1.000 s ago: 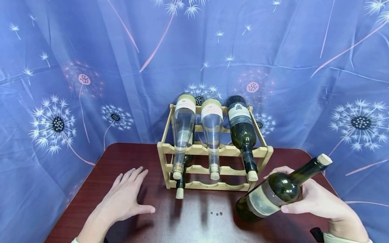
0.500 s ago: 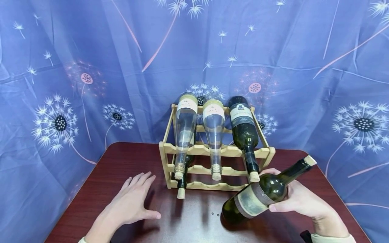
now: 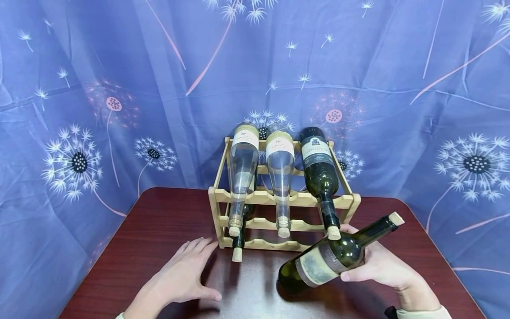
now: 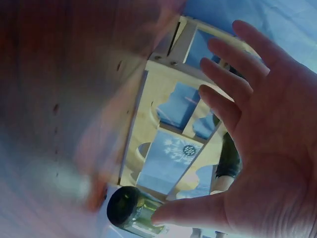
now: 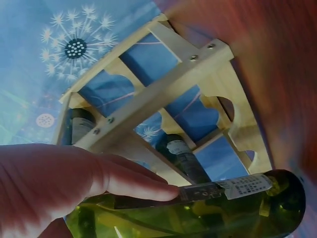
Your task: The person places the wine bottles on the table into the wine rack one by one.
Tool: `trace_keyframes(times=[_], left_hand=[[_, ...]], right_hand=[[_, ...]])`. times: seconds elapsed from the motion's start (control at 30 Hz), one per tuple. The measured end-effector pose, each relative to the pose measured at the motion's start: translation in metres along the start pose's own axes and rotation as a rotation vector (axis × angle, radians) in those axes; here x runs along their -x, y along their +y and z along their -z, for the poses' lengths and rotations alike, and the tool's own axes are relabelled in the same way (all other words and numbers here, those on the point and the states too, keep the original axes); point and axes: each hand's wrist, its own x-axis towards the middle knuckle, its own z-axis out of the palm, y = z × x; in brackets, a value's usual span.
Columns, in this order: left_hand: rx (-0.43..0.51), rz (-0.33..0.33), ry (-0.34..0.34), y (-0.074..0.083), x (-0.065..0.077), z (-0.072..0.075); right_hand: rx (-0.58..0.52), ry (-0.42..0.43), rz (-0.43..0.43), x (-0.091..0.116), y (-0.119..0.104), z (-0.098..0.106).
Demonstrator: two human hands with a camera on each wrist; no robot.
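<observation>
My right hand (image 3: pixel 382 268) grips a dark green wine bottle (image 3: pixel 318 266) by its upper body. The bottle leans, its corked neck up to the right and its base low to the left; whether the base touches the table I cannot tell. A pale label wraps its body. My left hand (image 3: pixel 179 274) holds nothing, its fingers spread beside the front left foot of a wooden wine rack (image 3: pixel 263 198). Its palm and spread fingers also show in the left wrist view. On the rack's top tier lie two clear bottles (image 3: pixel 244 159) and a dark bottle (image 3: pixel 322 175), corks forward.
Lower down on the rack's left side, another dark bottle (image 3: pixel 239 241) pokes its corked neck out at the front. The rack stands on a reddish-brown table (image 3: pixel 159 212). Behind it hangs a blue curtain (image 3: pixel 159 57) with dandelion prints.
My right hand has carried the green bottle leftward, in front of the rack, and it leans over more. My left hand has shifted right and slightly down, closer to the rack's foot.
</observation>
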Motion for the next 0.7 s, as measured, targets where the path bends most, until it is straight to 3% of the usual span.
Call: trace_keyframes(times=[0.4,0.7], left_hand=[[0.172,-0.143,-0.036,0.011,-0.005,-0.017],[0.261,-0.222,0.02,0.025,-0.012,-0.027]], right_hand=[[-0.042,-0.054,0.078,-0.009,0.013,-0.014],[-0.135,-0.062,0.085,-0.016,0.022,-0.025]])
